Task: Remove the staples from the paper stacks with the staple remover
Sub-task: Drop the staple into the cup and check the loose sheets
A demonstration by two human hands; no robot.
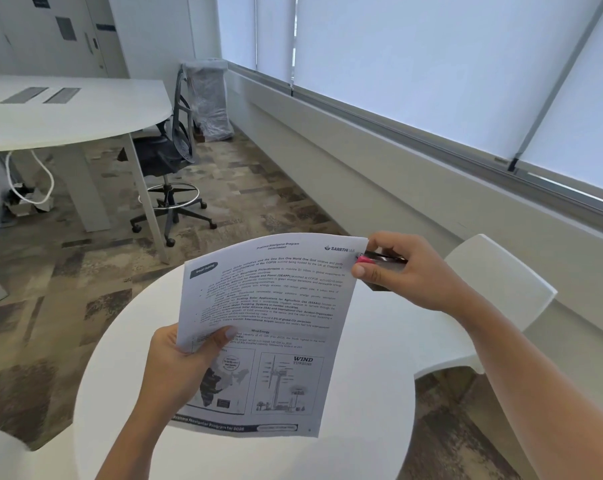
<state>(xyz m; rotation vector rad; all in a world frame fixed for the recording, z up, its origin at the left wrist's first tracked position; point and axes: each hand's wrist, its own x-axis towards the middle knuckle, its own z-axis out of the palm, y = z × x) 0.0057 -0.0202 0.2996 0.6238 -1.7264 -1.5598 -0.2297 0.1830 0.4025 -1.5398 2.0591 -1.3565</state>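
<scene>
A printed paper stack (276, 306), with text and a wind turbine drawing, is held up above a round white table (373, 393). My left hand (179, 365) grips its left edge, thumb on the front page. My right hand (400, 271) holds a staple remover (379, 259), dark with a pink tip, against the stack's top right corner. The staple itself is too small to make out.
A white chair (501, 282) stands to the right of the table, below a window ledge with blinds. A white desk (68, 112), a black office chair (168, 157) and a wrapped bin (210, 98) stand across the carpeted floor.
</scene>
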